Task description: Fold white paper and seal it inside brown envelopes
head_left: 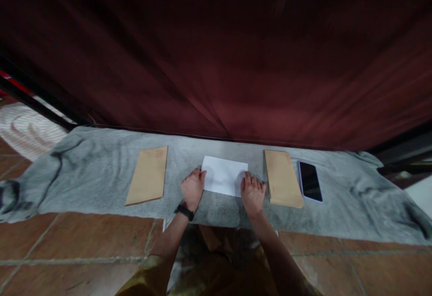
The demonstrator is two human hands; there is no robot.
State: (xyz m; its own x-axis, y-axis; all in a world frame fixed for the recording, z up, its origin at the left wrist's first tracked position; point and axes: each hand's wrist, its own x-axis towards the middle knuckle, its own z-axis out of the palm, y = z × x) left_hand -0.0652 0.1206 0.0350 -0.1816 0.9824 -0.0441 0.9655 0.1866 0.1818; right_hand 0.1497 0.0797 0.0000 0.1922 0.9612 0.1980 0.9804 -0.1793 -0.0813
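A white sheet of paper (224, 174) lies on a grey cloth, in the middle in front of me. At its left edge, my left hand (193, 189) is closed, thumb and fingers pinching the paper; a black band is on that wrist. My right hand (253, 192) grips the sheet's right edge with its fingers bent. To the left of the paper lies a brown envelope (148, 174) with a small reddish print at its top corner. Just right of my right hand is what looks like a small stack of brown envelopes (283, 179).
A phone (310, 181) with a dark screen and a pale purple case lies right of the envelopes. The grey cloth (91, 174) covers a long, narrow surface. Behind it hangs a dark red fabric (216, 84). Brown floor tiles (84, 237) show in front.
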